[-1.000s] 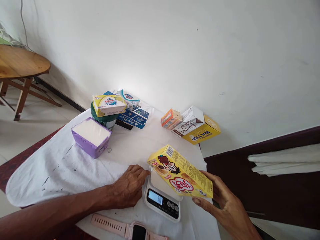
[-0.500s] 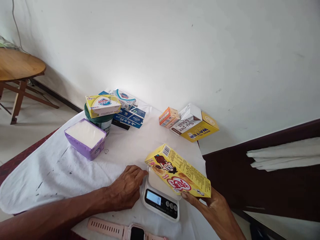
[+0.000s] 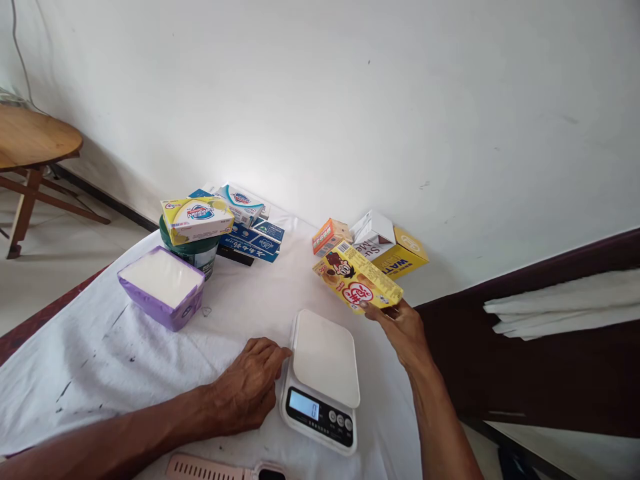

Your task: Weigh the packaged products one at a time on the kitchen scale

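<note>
My right hand [image 3: 400,327] grips the lower right end of a yellow snack box [image 3: 360,277], holding it tilted past the far side of the scale, in front of two other boxes. A white digital kitchen scale [image 3: 325,360] lies on the cloth with its plate bare and its display lit. The display seems to read 0. My left hand [image 3: 250,383] rests on the cloth with curled fingers, its fingertips at the scale's left edge. I see nothing in that hand.
An orange box [image 3: 330,233] and a white-and-yellow box [image 3: 395,243] stand by the wall. At left are a purple tissue pack [image 3: 163,283], a green tub [image 3: 197,257] under a yellow soap box [image 3: 197,220], and blue boxes [image 3: 257,240]. A pink-strapped watch [image 3: 210,468] lies in front.
My right hand has carried the yellow snack box from above the scale away toward the back boxes, uncovering the scale's plate. My left hand stays beside the scale. The view has shifted slightly.
</note>
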### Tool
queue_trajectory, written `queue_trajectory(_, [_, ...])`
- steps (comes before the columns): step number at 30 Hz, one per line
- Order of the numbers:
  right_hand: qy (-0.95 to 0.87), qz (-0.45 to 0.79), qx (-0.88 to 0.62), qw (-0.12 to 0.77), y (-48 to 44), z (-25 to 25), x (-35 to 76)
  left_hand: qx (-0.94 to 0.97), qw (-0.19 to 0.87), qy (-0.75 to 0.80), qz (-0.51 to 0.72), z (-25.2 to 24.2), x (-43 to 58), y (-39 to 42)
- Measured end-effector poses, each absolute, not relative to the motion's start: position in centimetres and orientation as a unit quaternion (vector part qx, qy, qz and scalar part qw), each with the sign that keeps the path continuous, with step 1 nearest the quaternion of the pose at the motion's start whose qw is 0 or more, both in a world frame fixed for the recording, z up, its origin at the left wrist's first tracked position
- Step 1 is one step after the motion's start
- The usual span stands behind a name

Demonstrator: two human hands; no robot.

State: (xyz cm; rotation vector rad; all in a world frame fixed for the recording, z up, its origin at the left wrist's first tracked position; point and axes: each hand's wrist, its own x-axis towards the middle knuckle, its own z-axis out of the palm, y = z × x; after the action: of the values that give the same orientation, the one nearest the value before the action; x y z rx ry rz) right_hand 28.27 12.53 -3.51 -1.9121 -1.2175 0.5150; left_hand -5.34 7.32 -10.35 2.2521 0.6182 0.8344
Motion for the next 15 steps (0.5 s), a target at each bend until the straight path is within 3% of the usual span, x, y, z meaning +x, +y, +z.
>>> queue_trajectory(7, [-0.478,0.234,-0.739,0.413,16.5,-6.2,27.1,0.854,0.325,0.234,0.333,-10.0,-5.3,7.4])
queue_trajectory(15, [-0.492,0.18,-0.769,0.367,17.1,-5.2,24.7,0.852,0.341,0.238,0.318,-9.9,-5.3,7.5])
